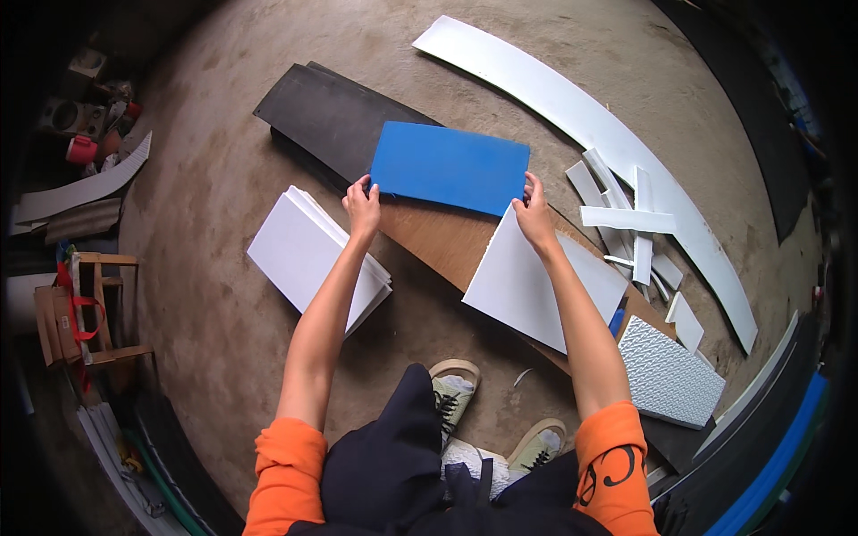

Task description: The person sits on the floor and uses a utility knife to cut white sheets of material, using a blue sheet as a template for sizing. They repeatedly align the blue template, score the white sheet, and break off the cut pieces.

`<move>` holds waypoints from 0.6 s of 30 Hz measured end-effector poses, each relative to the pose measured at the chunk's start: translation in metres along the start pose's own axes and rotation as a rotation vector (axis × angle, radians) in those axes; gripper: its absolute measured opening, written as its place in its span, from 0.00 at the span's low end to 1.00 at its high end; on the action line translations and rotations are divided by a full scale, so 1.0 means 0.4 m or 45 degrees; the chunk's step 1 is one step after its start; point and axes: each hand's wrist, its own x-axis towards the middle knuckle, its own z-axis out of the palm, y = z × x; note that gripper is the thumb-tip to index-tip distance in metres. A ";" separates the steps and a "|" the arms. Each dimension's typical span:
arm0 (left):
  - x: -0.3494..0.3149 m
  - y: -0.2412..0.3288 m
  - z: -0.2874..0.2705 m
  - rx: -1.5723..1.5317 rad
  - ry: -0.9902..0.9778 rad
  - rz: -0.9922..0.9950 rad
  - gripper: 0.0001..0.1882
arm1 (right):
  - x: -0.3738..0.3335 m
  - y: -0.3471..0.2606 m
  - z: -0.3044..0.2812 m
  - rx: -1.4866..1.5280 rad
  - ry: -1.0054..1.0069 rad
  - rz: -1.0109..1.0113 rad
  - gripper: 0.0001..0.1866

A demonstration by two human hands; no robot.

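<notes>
A blue rectangular sheet (451,168) is held by its two near corners, partly over a black board (331,112) and a brown wooden board (447,239). My left hand (362,207) pinches its left corner. At the right corner, my right hand (534,210) grips the edge between thumb and fingers. Below my right hand a white sheet (527,290) lies slantwise across the wooden board. To the left of my left forearm, a stack of white sheets (299,246) rests on the floor.
A long curved white strip (590,116) lies at the far right, with several white offcuts (630,219) beside it. Near the wooden board's right end sits a textured silvery sheet (670,371). A small wooden stool (103,308) with a red strap stands at the left.
</notes>
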 end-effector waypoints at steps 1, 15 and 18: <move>0.003 0.017 0.005 -0.109 0.022 -0.030 0.18 | 0.013 0.020 -0.008 0.114 0.022 -0.010 0.27; -0.065 0.318 -0.089 -0.701 -0.369 0.261 0.24 | -0.174 -0.202 -0.261 0.292 0.625 -0.176 0.21; -0.210 0.288 -0.031 -0.706 -0.665 0.267 0.26 | -0.370 -0.062 -0.291 0.406 0.773 0.082 0.22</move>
